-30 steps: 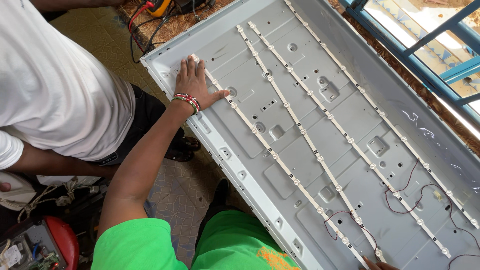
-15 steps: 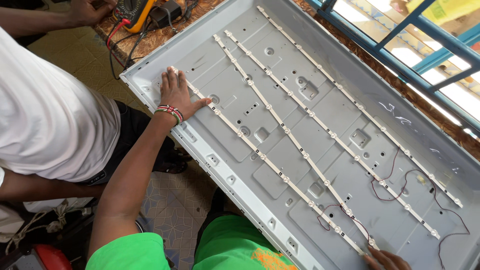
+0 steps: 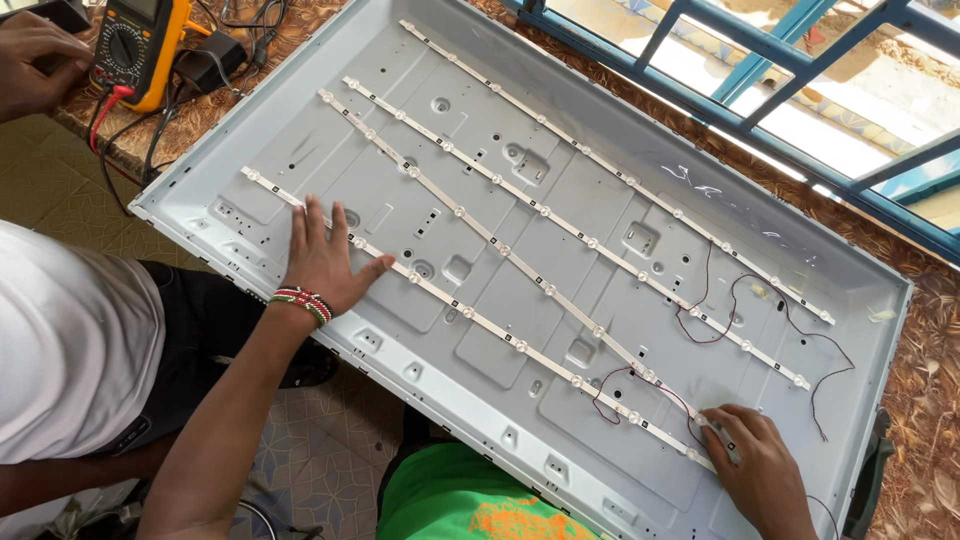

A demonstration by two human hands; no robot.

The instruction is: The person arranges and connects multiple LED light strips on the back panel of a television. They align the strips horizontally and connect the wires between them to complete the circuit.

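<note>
Lying along the near side of the open television back panel [image 3: 560, 300], the nearest LED backlight strip [image 3: 480, 318] runs as one long diagonal from the upper left, near the panel's far corner, down to the lower right, and both of the person's hands sit on that same line, one toward each end. The left hand [image 3: 325, 262] is spread flat, fingers fanned and thumb out, palm pressing the strip and the metal just under it a little way in from the upper-left end. The right hand [image 3: 755, 455] is at the lower-right end, fingers curled together and seeming to pinch the white tip of the strip (whether it grips the strip itself or a small connector there is too small to tell). So the strip's long axis passes from hand to hand, with the right hand at the end where thin red wires [image 3: 720, 310] loop across the panel, and the left hand holding down the other stretch. Three more strips lie roughly parallel beyond it, well apart from both hands. A beaded wristband [image 3: 303, 301] circles the left wrist. Off the panel's far left corner a yellow multimeter [image 3: 140, 45] rests on the table, with another person's hand [image 3: 35, 60] just beside it, clear of the work
</note>
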